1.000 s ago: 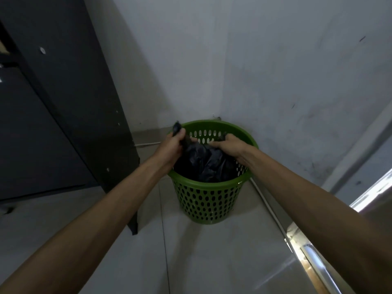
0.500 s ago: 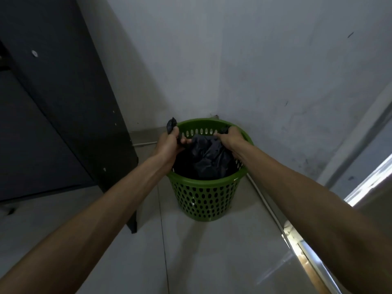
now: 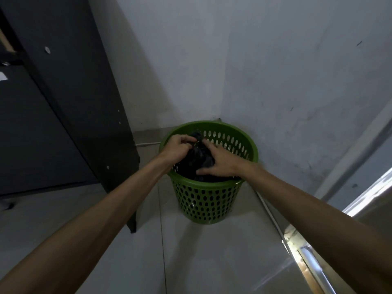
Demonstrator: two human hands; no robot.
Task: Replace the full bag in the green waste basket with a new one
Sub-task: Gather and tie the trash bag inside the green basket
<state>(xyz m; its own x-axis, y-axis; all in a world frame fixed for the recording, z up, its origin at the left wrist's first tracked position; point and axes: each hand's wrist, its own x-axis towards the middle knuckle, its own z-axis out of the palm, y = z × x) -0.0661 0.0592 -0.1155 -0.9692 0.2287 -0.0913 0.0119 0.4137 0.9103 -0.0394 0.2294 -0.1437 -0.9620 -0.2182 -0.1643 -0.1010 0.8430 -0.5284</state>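
A green perforated waste basket (image 3: 203,200) stands on the tiled floor in the corner of two walls. Inside it sits a black plastic bag (image 3: 196,155), bunched up toward the middle. My left hand (image 3: 177,148) grips the gathered top of the bag over the basket's left side. My right hand (image 3: 218,163) lies over the bag's right side with the fingers pressing the plastic inward. The lower part of the bag is hidden by the basket wall. No new bag is in view.
A dark cabinet (image 3: 70,98) stands close on the left, its corner reaching the floor beside the basket. A white cable (image 3: 269,211) runs along the base of the right wall. A bright metal door threshold (image 3: 311,264) lies at the lower right.
Both hands have left the basket's rim and come together over its middle, gathering the bag's edges into a bunch. The bag's opening has closed up.
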